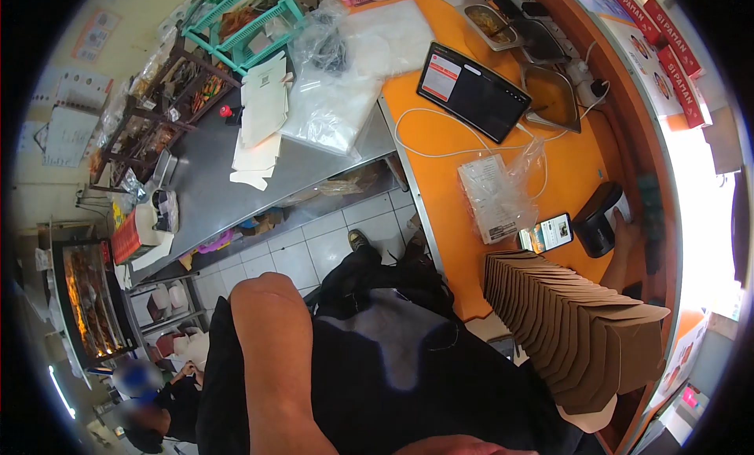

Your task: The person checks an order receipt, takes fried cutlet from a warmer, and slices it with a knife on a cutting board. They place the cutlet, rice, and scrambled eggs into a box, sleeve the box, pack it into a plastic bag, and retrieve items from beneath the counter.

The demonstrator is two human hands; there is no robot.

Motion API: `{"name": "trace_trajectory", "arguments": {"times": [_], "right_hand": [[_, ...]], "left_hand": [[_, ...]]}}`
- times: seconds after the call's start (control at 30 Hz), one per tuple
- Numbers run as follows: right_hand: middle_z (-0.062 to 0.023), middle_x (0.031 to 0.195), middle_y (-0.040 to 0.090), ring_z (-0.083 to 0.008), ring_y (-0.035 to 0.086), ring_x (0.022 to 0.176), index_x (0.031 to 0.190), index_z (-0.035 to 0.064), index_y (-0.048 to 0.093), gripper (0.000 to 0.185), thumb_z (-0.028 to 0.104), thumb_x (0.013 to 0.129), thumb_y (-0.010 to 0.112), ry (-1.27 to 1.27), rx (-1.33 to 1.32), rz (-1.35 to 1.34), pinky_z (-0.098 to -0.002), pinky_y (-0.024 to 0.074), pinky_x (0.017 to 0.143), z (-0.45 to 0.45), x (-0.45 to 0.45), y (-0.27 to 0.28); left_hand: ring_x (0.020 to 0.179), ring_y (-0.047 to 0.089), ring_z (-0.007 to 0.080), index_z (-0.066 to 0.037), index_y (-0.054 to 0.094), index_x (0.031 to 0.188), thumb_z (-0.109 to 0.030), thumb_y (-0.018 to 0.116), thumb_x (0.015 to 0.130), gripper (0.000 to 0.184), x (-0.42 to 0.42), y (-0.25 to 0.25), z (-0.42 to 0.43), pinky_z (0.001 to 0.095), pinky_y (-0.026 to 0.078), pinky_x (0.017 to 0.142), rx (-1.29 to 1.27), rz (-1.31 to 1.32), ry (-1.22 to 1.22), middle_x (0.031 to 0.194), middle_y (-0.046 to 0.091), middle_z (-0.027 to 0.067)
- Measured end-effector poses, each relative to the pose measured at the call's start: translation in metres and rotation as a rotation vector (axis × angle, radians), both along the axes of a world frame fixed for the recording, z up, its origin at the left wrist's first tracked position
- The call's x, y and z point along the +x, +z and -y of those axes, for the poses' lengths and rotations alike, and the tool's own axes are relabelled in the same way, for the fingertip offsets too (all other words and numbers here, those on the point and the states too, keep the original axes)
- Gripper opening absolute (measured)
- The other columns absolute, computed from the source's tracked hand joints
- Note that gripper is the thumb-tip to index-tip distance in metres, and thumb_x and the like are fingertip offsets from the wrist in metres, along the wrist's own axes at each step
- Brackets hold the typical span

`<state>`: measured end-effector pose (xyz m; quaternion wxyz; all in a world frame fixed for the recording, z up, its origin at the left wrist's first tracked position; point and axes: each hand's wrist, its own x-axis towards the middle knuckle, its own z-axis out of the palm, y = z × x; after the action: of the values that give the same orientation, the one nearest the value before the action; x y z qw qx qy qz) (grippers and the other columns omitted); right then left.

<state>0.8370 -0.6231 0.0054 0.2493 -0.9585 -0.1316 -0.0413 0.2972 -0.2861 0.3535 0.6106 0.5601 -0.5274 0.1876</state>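
Note:
At the far right, my right hand (622,225) is at the side of a black device (594,221) with a white part, on the orange counter (428,172). It is small and partly hidden, so its grip cannot be made out. A phone (547,233) with a lit screen lies left of the device. A row of folded brown cardboard boxes (577,329) stands in front of my right arm and hides part of it. My left arm is bent, with the elbow up at the lower centre; my left hand is out of view.
A tablet (474,92) with a white cable and a plastic-wrapped pack (491,196) lie on the counter, near metal food trays (550,93). Plastic bags and flat cartons (263,101) cover part of the steel table (208,172). Another person (179,404) is at lower left.

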Motion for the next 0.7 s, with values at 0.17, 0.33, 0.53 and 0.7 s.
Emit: {"name": "trace_trajectory", "arguments": {"times": [0.17, 0.33, 0.53, 0.7], "right_hand": [[-0.0201, 0.117, 0.064, -0.0295, 0.063, 0.104, 0.121, -0.006, 0.057, 0.063, 0.027, 0.072, 0.08, 0.04, 0.004, -0.062, -0.0355, 0.0452, 0.093, -0.002, 0.003, 0.004], [-0.0156, 0.117, 0.064, -0.027, 0.065, 0.1, 0.119, -0.0057, 0.058, 0.057, 0.021, 0.073, 0.078, 0.073, 0.003, -0.088, -0.0356, 0.0475, 0.091, -0.001, 0.015, 0.002], [-0.0154, 0.109, 0.067, -0.027, 0.067, 0.095, 0.111, -0.0041, 0.062, 0.048, 0.02, 0.072, 0.076, -0.134, 0.645, -0.416, -0.0357, 0.0499, 0.087, 0.009, 0.025, -0.007], [-0.0146, 0.105, 0.068, -0.027, 0.067, 0.094, 0.109, -0.001, 0.063, 0.044, 0.02, 0.072, 0.075, -0.111, 0.895, -0.513, -0.0367, 0.0506, 0.086, 0.025, 0.012, -0.005]], "left_hand": [[0.111, 0.06, 0.0245, -0.001, 0.06, 0.116, -0.036, 0.06, 0.09, 0.044, 0.001, -0.006, -0.002, 0.0355, 0.047, 0.094, -0.073, -0.075, -0.07, 0.118, 0.063, 0.0128], [0.109, 0.062, 0.0247, -0.001, 0.058, 0.119, -0.043, 0.063, 0.088, 0.052, -0.004, -0.01, 0.009, 0.0357, 0.047, 0.094, -0.049, 0.001, -0.028, 0.118, 0.064, 0.013], [0.109, 0.062, 0.0246, -0.001, 0.058, 0.118, -0.044, 0.065, 0.086, 0.054, -0.017, -0.016, 0.034, 0.0347, 0.047, 0.094, -0.079, 0.049, 0.135, 0.117, 0.064, 0.0132], [0.107, 0.062, 0.0239, -0.002, 0.059, 0.118, -0.042, 0.064, 0.086, 0.052, 0.0, -0.007, -0.004, 0.0343, 0.047, 0.094, -0.093, -0.089, -0.095, 0.114, 0.065, 0.0115]]}}
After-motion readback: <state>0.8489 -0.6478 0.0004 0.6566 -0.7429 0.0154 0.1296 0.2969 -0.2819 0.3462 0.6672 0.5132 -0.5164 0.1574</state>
